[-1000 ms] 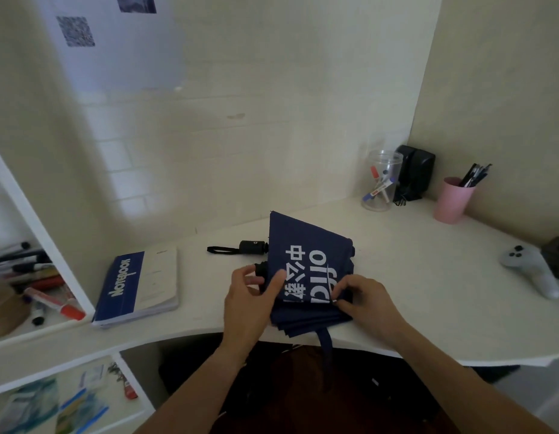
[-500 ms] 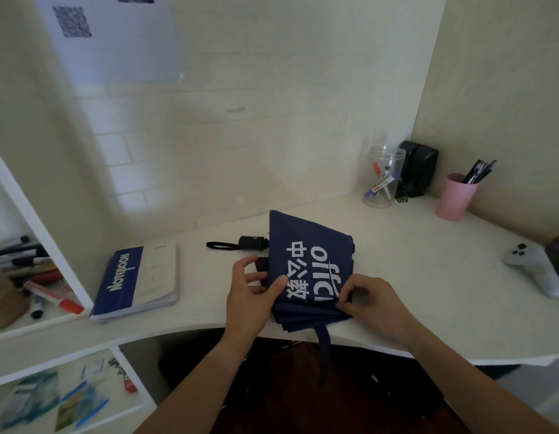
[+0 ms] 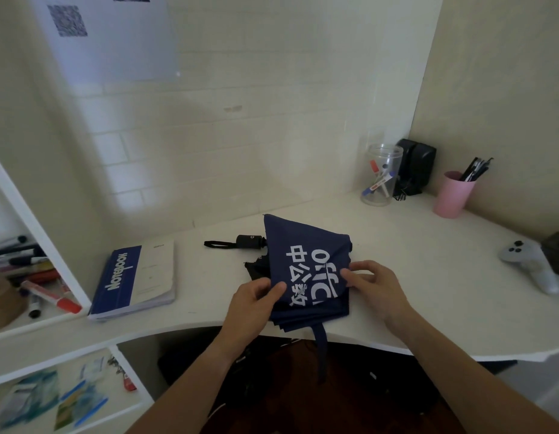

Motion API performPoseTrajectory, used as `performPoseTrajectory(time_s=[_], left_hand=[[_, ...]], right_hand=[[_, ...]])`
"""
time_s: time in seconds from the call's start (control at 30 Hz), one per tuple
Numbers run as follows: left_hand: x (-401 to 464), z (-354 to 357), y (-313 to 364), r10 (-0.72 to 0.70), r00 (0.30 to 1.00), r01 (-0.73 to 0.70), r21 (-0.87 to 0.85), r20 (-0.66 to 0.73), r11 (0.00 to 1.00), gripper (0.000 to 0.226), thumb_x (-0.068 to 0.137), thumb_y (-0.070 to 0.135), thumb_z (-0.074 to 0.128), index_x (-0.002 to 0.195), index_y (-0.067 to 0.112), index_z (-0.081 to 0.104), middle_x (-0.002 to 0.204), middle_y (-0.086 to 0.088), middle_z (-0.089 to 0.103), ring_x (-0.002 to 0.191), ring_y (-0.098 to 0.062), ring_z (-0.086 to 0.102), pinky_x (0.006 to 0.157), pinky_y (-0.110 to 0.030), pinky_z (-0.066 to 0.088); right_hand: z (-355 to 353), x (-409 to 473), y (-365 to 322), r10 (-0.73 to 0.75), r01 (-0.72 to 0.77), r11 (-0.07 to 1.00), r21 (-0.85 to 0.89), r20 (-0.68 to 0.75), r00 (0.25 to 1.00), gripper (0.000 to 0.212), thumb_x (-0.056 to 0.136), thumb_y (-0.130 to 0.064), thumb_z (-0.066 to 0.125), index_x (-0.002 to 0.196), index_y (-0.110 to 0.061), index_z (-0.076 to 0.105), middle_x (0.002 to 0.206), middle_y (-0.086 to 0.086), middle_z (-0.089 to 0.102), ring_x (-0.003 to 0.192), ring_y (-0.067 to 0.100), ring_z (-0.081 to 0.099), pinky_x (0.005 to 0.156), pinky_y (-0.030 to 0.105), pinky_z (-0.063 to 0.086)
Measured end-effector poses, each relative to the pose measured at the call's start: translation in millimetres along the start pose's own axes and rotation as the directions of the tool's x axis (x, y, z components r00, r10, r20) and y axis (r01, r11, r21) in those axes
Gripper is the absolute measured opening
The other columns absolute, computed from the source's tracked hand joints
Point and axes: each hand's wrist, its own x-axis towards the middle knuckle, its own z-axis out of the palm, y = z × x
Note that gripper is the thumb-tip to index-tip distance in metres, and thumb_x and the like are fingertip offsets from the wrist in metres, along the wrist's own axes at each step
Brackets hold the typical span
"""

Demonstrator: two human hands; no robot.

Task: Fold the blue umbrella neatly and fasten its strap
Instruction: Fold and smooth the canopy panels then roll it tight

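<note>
The blue umbrella [image 3: 303,245] lies collapsed on the white desk [image 3: 412,277], its navy panels with white print stacked flat. Its black handle [image 3: 250,241] with a wrist loop points left. The blue strap [image 3: 320,343] hangs loose over the desk's front edge. My left hand [image 3: 250,303] pinches the left edge of the fabric, thumb on top. My right hand [image 3: 376,285] holds the right edge of the folds with its fingertips.
A notebook [image 3: 134,278] lies left of the umbrella. At the back right stand a clear jar of markers [image 3: 380,177], a black box [image 3: 417,166] and a pink pen cup [image 3: 452,194]. A grey controller [image 3: 531,266] lies far right. Shelves with markers [image 3: 37,277] are at left.
My right hand has shifted up along the right edge of the folded panels, and my left thumb has slid slightly further over the fabric. The umbrella stays in place.
</note>
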Motion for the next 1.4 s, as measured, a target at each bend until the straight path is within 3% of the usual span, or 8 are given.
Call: performPoseTrajectory(time_s=[0.27, 0.5, 0.77, 0.93, 1.07, 1.17, 1.23, 1.4], left_hand=[[-2, 1, -12, 0.093, 0.992, -0.083, 0.108, -0.087, 0.991, 0.014, 0.101, 0.031, 0.063, 0.108, 0.020, 0.068, 0.095, 0.008, 0.079, 0.084, 0.001, 0.074, 0.074, -0.020, 0.062], [-9, -4, -17, 0.214, 0.970, -0.205, 0.088, -0.115, 0.975, 0.043, 0.103, 0.018, 0.059, 0.135, 0.043, 0.044, 0.084, 0.005, 0.079, 0.086, -0.002, 0.075, 0.071, -0.013, 0.057], [-8, -12, -29, 0.313, 0.946, -0.262, 0.379, -0.079, 0.888, 0.033, 0.101, 0.022, 0.062, 0.134, 0.028, 0.065, 0.100, 0.006, 0.068, 0.093, -0.004, 0.065, 0.079, -0.012, 0.054], [-9, -20, -35, 0.383, 0.921, -0.343, 0.614, 0.070, 0.711, 0.038, 0.100, 0.027, 0.063, 0.138, 0.021, 0.062, 0.104, 0.009, 0.058, 0.097, -0.004, 0.051, 0.082, -0.004, 0.036], [-9, -25, -38, 0.443, 0.884, -0.422, 0.665, 0.149, 0.616, 0.039, 0.100, 0.029, 0.063, 0.137, 0.018, 0.063, 0.110, 0.007, 0.056, 0.107, -0.003, 0.043, 0.092, -0.011, 0.039], [-8, -26, -37, 0.503, 0.842, -0.480, 0.696, 0.194, 0.534, 0.038, 0.098, 0.030, 0.062, 0.133, 0.014, 0.064, 0.117, 0.002, 0.053, 0.114, -0.008, 0.042, 0.097, -0.026, 0.051], [-9, -28, -33, 0.527, 0.823, -0.496, 0.721, 0.213, 0.484, 0.040, 0.097, 0.033, 0.059, 0.133, 0.015, 0.063, 0.127, -0.001, 0.050, 0.124, -0.013, 0.042, 0.101, -0.032, 0.053], [1, -34, -26, 0.478, 0.692, -0.683, 0.705, 0.541, 0.190, 0.059, 0.100, 0.031, 0.050, 0.157, 0.027, 0.037, 0.171, 0.000, 0.019, 0.160, -0.019, 0.005, 0.126, -0.038, 0.016]], right_hand=[[-1, -11, -4, 0.037, -0.029, 0.995, 0.096, -0.083, 0.996, 0.031, 0.083, -0.029, 0.081, 0.107, -0.016, 0.067, 0.092, 0.003, 0.077, 0.079, 0.014, 0.065, 0.067, 0.025, 0.045], [0, -13, -2, 0.023, -0.022, 0.998, 0.063, -0.010, 1.000, 0.034, 0.076, -0.010, 0.086, 0.104, -0.009, 0.067, 0.084, 0.017, 0.077, 0.067, 0.016, 0.070, 0.062, 0.025, 0.051], [-2, -16, 13, -0.161, 0.228, 0.912, -0.340, 0.215, 0.963, 0.027, 0.076, -0.014, 0.085, 0.092, -0.031, 0.073, 0.070, -0.004, 0.071, 0.068, 0.008, 0.065, 0.071, 0.019, 0.046], [5, -20, 6, -0.149, 0.267, 0.792, -0.549, 0.250, 0.957, 0.028, 0.079, -0.023, 0.083, 0.103, -0.032, 0.071, 0.078, -0.010, 0.066, 0.071, 0.005, 0.060, 0.066, 0.013, 0.042], [7, -23, -7, -0.191, 0.313, 0.603, -0.734, 0.248, 0.950, 0.028, 0.079, -0.034, 0.081, 0.105, -0.031, 0.072, 0.098, -0.009, 0.055, 0.090, 0.011, 0.055, 0.078, 0.020, 0.044], [19, -28, -13, -0.519, 0.539, 0.455, -0.709, 0.280, 0.807, 0.019, 0.087, -0.033, 0.073, 0.106, -0.027, 0.073, 0.108, -0.008, 0.054, 0.100, 0.012, 0.050, 0.085, 0.024, 0.047], [29, -29, -10, -0.546, 0.624, 0.365, -0.691, 0.384, 0.744, 0.024, 0.094, -0.034, 0.064, 0.117, -0.027, 0.071, 0.116, -0.010, 0.060, 0.104, 0.012, 0.051, 0.089, 0.025, 0.048], [29, -24, 14, -0.389, 0.603, 0.360, -0.712, 0.473, 0.791, 0.044, 0.096, -0.053, 0.051, 0.136, -0.036, 0.059, 0.134, -0.016, 0.052, 0.116, 0.009, 0.043, 0.101, 0.029, 0.046]])
